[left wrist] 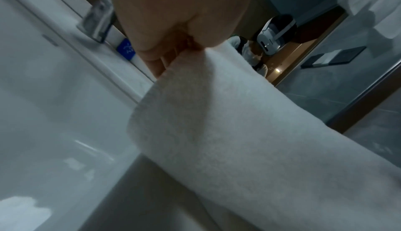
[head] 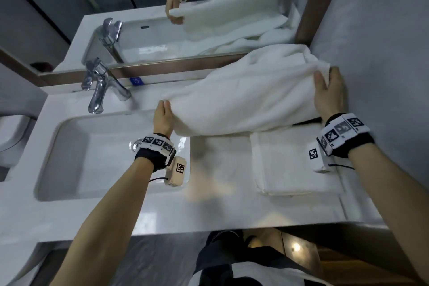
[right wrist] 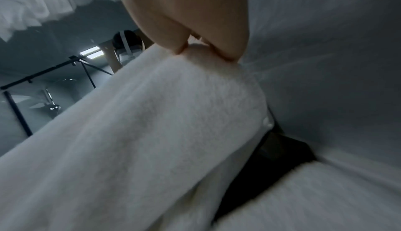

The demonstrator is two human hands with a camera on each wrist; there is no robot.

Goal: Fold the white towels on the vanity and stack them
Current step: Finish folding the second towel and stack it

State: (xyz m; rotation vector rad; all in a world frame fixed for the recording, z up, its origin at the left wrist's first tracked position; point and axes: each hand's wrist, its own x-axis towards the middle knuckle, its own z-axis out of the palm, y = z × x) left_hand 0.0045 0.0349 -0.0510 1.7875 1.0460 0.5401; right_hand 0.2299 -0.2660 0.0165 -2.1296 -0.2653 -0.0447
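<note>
My left hand [head: 163,116] pinches one end of the white towel [head: 243,100], fingers and thumb closed on its edge above the rim of the sink [head: 116,116]. My right hand [head: 328,93] clamps the other end, close to the grey wall [head: 376,42]. The towel hangs between them, sagging, lifted clear of the vanity top [head: 209,204]. Nearer me, under my right wrist, a folded towel [head: 285,165] already lies flat on the counter.

I judge this the start of a fold on the second towel: next I must draw it taut, lay it flat or bring the ends together evenly, then set it on the folded one.

The head view alone shows both ends, the tap [head: 102,86] and the mirror [head: 185,7]. The left wrist view shows my fingers [left wrist: 156,58] closed on the edge; the right wrist view shows my pinch from below and a dark gap beneath the cloth.
</note>
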